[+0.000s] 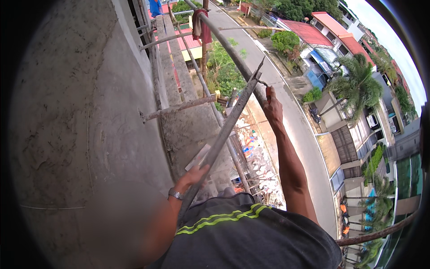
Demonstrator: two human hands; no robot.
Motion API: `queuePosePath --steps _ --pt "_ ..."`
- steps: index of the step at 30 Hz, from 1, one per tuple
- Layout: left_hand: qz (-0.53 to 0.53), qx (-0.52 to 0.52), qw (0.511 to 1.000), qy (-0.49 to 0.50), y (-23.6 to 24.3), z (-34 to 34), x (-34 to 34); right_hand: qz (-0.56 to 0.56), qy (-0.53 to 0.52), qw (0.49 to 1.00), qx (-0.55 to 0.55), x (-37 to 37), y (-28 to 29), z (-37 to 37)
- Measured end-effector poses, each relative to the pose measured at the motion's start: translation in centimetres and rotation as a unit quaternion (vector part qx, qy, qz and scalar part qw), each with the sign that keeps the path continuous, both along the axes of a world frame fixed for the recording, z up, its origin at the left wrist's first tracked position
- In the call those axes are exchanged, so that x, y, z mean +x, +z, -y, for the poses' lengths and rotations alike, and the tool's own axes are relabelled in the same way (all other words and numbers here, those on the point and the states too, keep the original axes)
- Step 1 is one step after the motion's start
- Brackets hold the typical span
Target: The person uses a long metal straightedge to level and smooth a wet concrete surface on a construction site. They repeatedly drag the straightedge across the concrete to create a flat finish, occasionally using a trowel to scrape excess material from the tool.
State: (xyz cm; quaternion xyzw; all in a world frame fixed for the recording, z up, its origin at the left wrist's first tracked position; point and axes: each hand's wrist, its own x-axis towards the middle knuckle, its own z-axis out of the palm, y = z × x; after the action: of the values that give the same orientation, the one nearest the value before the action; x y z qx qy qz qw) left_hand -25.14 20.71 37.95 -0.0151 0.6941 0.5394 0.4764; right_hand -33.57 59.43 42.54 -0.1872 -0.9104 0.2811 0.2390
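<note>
In my right hand (272,109) I grip the handle of a pointed trowel (257,71), its thin blade up and seen nearly edge-on. The blade is at the upper end of a long grey mortar-crusted bar (228,127), which slants down toward my body. Lower on that bar, my left hand (195,174), with a watch at the wrist, is closed around it; some fingers are hidden behind. Just above this hand shows a pale flat piece (197,157); I cannot tell whether it is held or lies behind.
A grey rendered wall (130,103) rises at my left. Scaffold poles (224,40) and a cross-pole (179,107) run beside weathered planks (188,130). A red cloth (202,29) hangs on a pole. Far below are rubble (264,168) and a road (300,134).
</note>
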Motion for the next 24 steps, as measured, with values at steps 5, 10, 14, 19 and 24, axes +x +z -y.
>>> queuePosePath --steps 5,10,14,19,24 --pt "0.01 0.003 1.0 -0.002 -1.0 -0.7 -0.5 0.026 0.016 0.998 0.056 0.7 -2.1 -0.7" --pt "0.033 -0.012 0.999 0.013 0.0 -0.5 -0.4 -0.081 -0.019 0.996 -0.021 1.4 0.9 2.4" --pt "0.036 -0.012 0.999 -0.01 0.1 -1.4 -1.0 -0.004 0.014 0.998 0.056 2.1 -1.8 1.6" --pt "0.016 -0.014 1.0 -0.019 0.5 -2.3 -1.9 -0.063 -0.044 0.996 -0.032 2.9 0.9 2.7" --pt "-0.023 -0.009 1.0 -0.018 1.2 -4.8 -3.1 -0.03 -0.078 0.996 -0.037 2.9 0.5 1.2"
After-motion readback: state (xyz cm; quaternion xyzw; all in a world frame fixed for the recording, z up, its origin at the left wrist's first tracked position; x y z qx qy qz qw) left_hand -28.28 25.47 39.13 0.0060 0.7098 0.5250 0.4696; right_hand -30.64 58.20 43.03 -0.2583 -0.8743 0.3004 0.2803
